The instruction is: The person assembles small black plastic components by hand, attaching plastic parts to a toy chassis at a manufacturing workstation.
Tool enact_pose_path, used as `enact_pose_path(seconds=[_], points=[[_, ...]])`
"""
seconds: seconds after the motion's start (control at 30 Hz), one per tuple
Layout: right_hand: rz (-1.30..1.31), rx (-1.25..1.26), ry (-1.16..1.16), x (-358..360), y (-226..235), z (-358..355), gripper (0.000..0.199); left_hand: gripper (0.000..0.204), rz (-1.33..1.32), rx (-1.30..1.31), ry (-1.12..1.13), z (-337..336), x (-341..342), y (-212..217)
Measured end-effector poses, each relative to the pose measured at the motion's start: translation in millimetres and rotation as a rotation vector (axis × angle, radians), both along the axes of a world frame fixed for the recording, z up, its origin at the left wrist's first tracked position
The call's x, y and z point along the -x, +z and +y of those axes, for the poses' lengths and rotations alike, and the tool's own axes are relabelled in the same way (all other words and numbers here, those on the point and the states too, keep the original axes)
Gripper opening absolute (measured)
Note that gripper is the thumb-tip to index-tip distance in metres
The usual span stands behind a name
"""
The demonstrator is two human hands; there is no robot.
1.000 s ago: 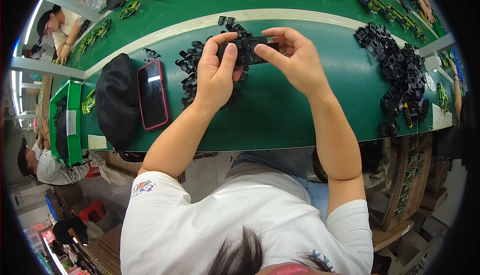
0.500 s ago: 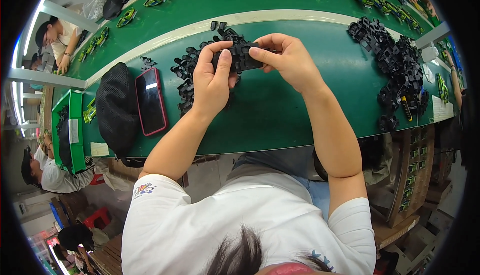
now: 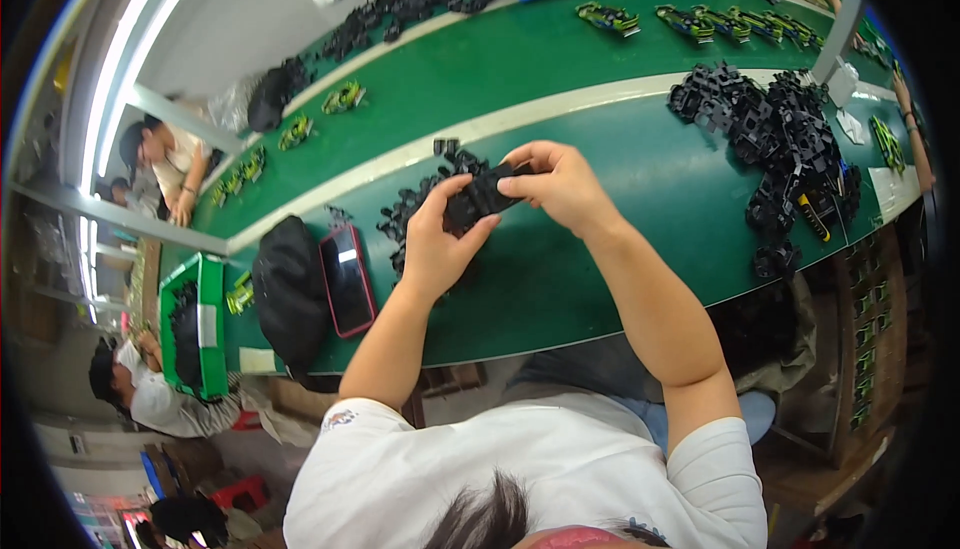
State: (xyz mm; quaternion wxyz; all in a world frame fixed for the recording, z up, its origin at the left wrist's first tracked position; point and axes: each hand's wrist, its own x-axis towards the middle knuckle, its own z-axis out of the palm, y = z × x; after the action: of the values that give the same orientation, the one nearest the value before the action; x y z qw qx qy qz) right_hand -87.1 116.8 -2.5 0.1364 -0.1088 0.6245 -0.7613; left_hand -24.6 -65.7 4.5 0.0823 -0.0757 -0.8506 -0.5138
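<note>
Both hands hold a black plastic part (image 3: 484, 199) above the green table (image 3: 560, 299). My left hand (image 3: 430, 249) grips its left side, with the thumb along the near edge. On the other end, my right hand (image 3: 568, 189) pinches the part between thumb and fingers. What kind of part it is I cannot make out. A loose pile of similar black plastic parts (image 3: 398, 221) lies just behind and left of my hands, partly hidden by them.
A red-edged phone (image 3: 348, 284) and a black mesh bag (image 3: 290, 289) lie left, beside a green crate (image 3: 212, 324). A larger pile of black parts (image 3: 770, 129) with yellow-handled pliers (image 3: 814, 217) lies right. Green assemblies (image 3: 690, 24) sit on the strip behind; co-workers sit around.
The view has tilted, bringing a blue bin and another person's hands into sight at the far side. My left thumb has shifted to the part's near edge; both hands still hold it.
</note>
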Motion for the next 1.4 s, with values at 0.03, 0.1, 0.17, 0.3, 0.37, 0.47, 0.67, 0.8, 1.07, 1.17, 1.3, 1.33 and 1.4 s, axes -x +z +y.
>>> enact_pose_path(seconds=[0.03, 0.1, 0.17, 0.3, 0.37, 0.47, 0.67, 0.8, 1.07, 1.17, 1.3, 1.33, 1.4], points=[[0.037, 0.008, -0.007, -1.2, 0.9, 0.9, 0.02, 0.05, 0.181, 0.172, 0.012, 1.9, 0.8, 3.0], [0.046, 0.02, -0.023, -2.9, 0.2, 0.8, 0.02, 0.049, 0.364, 0.361, 0.025, 1.6, 4.0, 8.1], [0.051, -0.039, -0.154, -4.2, 7.2, 0.8, 0.026, 0.047, 0.412, 0.425, 0.033, -6.0, 14.5, 20.6], [0.133, -0.243, -0.491, 17.5, -12.5, 12.2, 0.037, 0.04, 0.485, 0.483, 0.142, -41.2, 99.6, 46.0], [0.177, -0.345, -0.521, 27.3, -25.4, 15.5, 0.032, 0.042, 0.458, 0.547, 0.242, -66.5, 177.3, 39.9], [0.302, -0.483, -0.556, 30.5, -32.3, 6.4, 0.019, 0.055, 0.262, 0.631, 0.374, -111.6, 281.6, -0.3], [0.304, -0.647, -0.554, 34.6, -30.6, 9.3, 0.011, 0.052, 0.226, 1.053, 0.565, -119.4, 412.6, -50.4], [0.344, -0.659, -0.579, 32.9, -27.1, 13.0, 0.011, 0.056, 0.135, 1.219, 0.526, -110.2, 460.0, -49.0], [0.402, -0.662, -0.649, 36.5, -39.2, 10.1, 0.011, 0.026, 0.825, 0.626, -0.082, 30.7, 385.1, -6.7], [0.4, -0.667, -0.617, 33.1, -38.0, 11.1, 0.011, 0.029, 0.821, 0.623, -0.623, 145.9, 277.4, 27.5], [0.357, -0.724, -0.444, 32.6, -39.9, 14.1, 0.013, 0.053, 0.608, 0.812, -0.765, 236.3, 193.2, 22.6], [0.348, -0.801, -0.337, 35.7, -40.3, 12.5, 0.018, 0.058, 0.601, 0.926, -0.741, 242.0, 187.2, 15.3], [0.496, -0.734, -0.457, 43.7, -54.2, 3.7, 0.026, 0.047, 0.62, 0.921, -0.748, 245.8, 186.8, 2.6]])
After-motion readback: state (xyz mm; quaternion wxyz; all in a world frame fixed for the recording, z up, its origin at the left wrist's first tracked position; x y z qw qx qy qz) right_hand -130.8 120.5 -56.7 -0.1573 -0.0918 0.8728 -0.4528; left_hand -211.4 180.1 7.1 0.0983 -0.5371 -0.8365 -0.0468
